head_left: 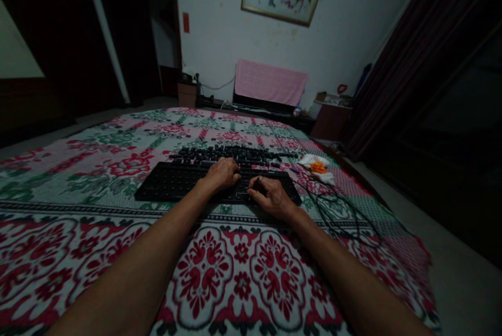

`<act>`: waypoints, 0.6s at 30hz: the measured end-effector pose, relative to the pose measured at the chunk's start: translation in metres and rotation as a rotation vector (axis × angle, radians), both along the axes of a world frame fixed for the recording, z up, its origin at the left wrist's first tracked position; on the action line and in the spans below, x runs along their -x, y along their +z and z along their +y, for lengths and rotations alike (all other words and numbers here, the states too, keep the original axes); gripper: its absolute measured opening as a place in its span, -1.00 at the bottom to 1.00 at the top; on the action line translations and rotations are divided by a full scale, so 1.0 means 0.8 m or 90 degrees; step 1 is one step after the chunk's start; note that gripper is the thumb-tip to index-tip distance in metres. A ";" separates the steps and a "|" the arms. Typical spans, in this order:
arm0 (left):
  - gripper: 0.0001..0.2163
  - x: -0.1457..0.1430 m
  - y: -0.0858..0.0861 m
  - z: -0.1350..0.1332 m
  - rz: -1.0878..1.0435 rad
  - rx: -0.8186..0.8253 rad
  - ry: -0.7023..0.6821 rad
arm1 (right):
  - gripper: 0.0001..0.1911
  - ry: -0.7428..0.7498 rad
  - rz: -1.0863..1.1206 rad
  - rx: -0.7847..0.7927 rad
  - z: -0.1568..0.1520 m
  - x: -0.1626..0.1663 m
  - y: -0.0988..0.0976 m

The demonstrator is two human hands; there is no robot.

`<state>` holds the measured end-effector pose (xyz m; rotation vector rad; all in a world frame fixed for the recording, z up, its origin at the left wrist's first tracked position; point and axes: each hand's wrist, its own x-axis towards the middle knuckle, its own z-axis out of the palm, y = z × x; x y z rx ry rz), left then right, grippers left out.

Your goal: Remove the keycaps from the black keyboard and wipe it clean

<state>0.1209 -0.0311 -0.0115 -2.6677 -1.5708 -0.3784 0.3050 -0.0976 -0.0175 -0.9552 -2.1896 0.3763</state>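
Observation:
A black keyboard (172, 181) lies on a red, green and white flowered bedspread (235, 273). Just beyond it lies a row of loose black keycaps (231, 154). My left hand (223, 174) rests on the keyboard's middle with its fingers curled down onto the keys. My right hand (270, 196) sits at the keyboard's right part, fingers pinched around a small dark item that I cannot make out in the dim light.
A black cable (337, 210) loops over the bedspread right of the keyboard. White and orange cloth bits (317, 167) lie near the bed's right edge. Beyond the bed stand a pink-draped unit (270, 82), a small cabinet (329, 119) and dark curtains (415, 64).

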 end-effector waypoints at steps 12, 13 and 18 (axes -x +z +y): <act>-0.72 0.003 0.004 0.003 -0.027 0.024 -0.014 | -0.78 -0.074 0.312 0.189 0.035 -0.015 -0.022; -0.71 0.003 0.005 0.003 -0.041 0.028 -0.025 | -0.77 -0.078 0.317 0.190 0.037 -0.016 -0.024; -0.68 -0.003 0.012 -0.003 -0.178 0.161 -0.153 | -0.76 -0.101 0.336 0.171 0.035 -0.015 -0.024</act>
